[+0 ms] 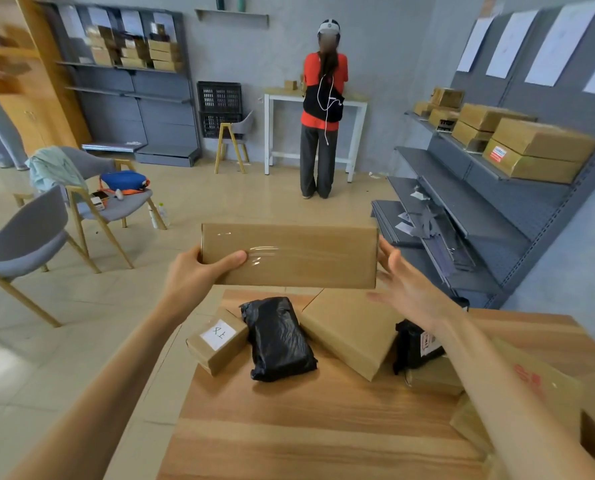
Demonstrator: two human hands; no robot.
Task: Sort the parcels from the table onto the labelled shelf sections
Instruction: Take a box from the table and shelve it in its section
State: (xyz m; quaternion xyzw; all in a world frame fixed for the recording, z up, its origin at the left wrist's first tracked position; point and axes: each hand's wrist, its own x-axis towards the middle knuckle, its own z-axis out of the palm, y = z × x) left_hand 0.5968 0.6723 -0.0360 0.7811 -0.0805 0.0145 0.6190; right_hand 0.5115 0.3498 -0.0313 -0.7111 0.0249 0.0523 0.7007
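While the left hand (199,271) grips one end of a long taped cardboard parcel (289,255) raised above the surface (306,427), the right hand (405,289) hangs spread beside its other end; below lie a labelled box (217,341) and a black-wrapped parcel (278,339), the grey shelf (497,202) standing rightward.

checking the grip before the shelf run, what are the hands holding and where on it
The left hand grips the long cardboard parcel at its left end, thumb across the front. The right hand is open beside its right end.
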